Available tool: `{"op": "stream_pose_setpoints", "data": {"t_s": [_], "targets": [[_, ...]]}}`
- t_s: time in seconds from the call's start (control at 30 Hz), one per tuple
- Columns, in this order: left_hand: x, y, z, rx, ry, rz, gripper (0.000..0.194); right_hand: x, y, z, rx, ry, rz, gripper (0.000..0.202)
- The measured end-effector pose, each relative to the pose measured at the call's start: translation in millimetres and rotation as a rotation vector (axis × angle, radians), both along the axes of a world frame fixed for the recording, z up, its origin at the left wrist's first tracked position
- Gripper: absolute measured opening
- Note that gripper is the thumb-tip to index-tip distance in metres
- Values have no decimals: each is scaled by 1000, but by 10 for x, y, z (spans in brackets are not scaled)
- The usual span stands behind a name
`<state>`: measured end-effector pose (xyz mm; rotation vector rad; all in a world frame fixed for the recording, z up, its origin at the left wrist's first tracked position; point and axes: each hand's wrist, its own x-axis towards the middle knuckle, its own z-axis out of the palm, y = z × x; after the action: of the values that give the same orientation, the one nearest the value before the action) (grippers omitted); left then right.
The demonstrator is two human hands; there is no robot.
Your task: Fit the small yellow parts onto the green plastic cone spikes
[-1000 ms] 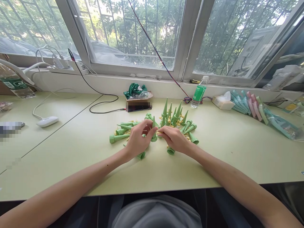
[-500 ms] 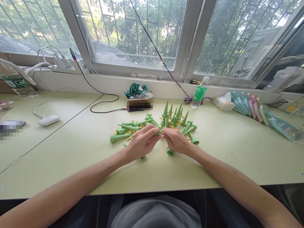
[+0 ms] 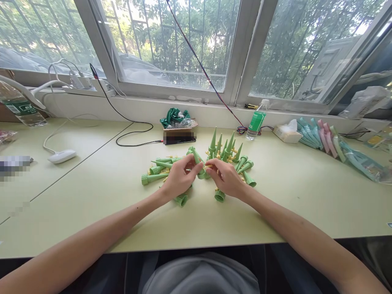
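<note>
My left hand (image 3: 181,174) is closed on a green plastic plant watering spike (image 3: 196,157), its point tilted up and its wide end low between my hands. My right hand (image 3: 227,176) pinches a small yellow valve (image 3: 208,166) against the side of this spike; whether the valve sits in it I cannot tell. Behind my right hand several green spikes with yellow valves (image 3: 228,150) stand upright. More spikes (image 3: 153,178) lie beside my left hand, and others (image 3: 250,179) to the right. Nearer me, one spike's open threaded end (image 3: 219,196) faces the table's front edge.
A small box with green plastic wrapping (image 3: 177,122) and a dark pixelated device stand at the back. Behind on the right are a water bottle (image 3: 256,121), a tissue box (image 3: 288,132) and pastel bags (image 3: 327,141). A white mouse-like object (image 3: 62,156) lies left.
My hands have drawn slightly apart. The held spike has turned into plainer view, wide end down, and the yellow valve now shows at my right fingertips. My left hand has uncovered a spike lying below it.
</note>
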<state>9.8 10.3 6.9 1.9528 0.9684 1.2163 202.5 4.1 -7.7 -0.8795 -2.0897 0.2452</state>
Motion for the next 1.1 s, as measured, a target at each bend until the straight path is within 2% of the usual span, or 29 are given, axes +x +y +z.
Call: {"op": "stream_pose_setpoints", "data": {"t_s": [0.17,0.37,0.57,0.7,0.87,0.97,1.1], "targets": [[-4,0,50,-172,-122,-73,27,3,12,-28,29,-5,36,22],[-11,-12,43,-158,-123,-105,30,29,44,-46,59,-17,14,20],[1,-65,-1,16,17,-142,19,37,43,-45,40,-35,-41,34],[5,-87,-25,174,140,-116,15,31,34,-54,57,-66,-84,39],[-4,-71,-48,361,201,-69,11,22,21,-50,24,-75,-89,42],[-18,-74,-58,445,262,-113,5,13,19,-46,12,-69,-100,45],[-32,-94,-64,489,311,-181,14,-7,23,-39,15,-61,-122,46]]}}
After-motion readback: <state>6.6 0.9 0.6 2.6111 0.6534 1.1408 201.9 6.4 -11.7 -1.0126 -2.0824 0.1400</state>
